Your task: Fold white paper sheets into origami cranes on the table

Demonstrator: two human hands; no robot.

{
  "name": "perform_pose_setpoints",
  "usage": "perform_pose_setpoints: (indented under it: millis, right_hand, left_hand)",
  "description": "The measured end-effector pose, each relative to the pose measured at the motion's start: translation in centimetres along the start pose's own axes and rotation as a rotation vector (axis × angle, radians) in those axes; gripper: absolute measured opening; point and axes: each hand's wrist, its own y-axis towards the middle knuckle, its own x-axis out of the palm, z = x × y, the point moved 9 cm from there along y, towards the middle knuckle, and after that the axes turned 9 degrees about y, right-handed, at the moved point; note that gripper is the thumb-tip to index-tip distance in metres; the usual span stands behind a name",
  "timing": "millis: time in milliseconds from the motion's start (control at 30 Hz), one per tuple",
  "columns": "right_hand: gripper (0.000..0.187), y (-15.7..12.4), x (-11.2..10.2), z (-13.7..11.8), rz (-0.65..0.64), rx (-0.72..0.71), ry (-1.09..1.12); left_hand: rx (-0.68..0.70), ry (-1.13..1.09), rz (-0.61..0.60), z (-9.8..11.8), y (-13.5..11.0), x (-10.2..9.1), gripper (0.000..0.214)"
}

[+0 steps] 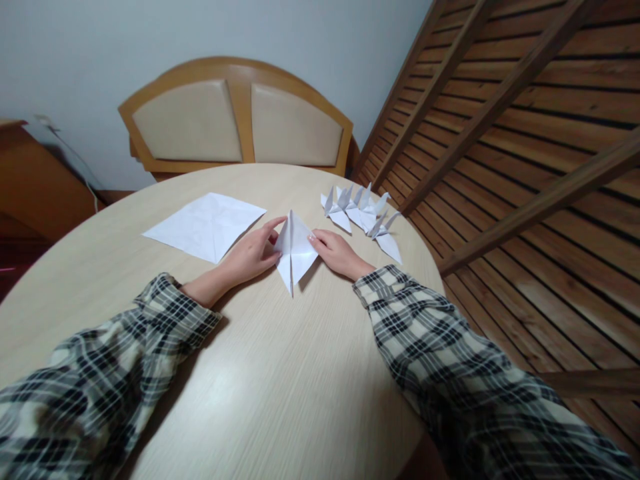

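Note:
A folded white sheet of paper (301, 248), shaped like a kite with a split lower point, stands between my hands over the table. My left hand (254, 250) grips its left edge, thumb low and fingers partly behind it. On the opposite side, my right hand (336, 251) pinches the right corner with the thumb in front; its other fingers are mostly hidden. Left of my left hand lies a flat, creased white paper sheet (203, 225). Several finished-looking paper cranes (359, 208) stand beyond my right hand, with one crane (384, 235) nearer to me.
The round pale wooden table (250, 373) carries all the paper. Behind it stands a wooden headboard (245, 110) with cream panels. A slatted wooden wall (525, 153) rises close on the right. At far left are a brown cabinet (37, 183) and a cable.

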Motion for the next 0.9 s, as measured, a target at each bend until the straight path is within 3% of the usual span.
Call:
perform_pose_setpoints:
  millis: [433, 900]
  right_hand:
    - [0.034, -0.06, -0.17, 0.7, 0.001, 0.008, 0.128]
    - [0.027, -0.12, 0.14, 0.13, -0.037, 0.011, 0.099]
  left_hand:
    - [-0.01, 0.097, -0.05, -0.53, 0.04, 0.66, 0.076]
    - [0.006, 0.136, -0.062, -0.38, 0.05, 0.78, 0.07]
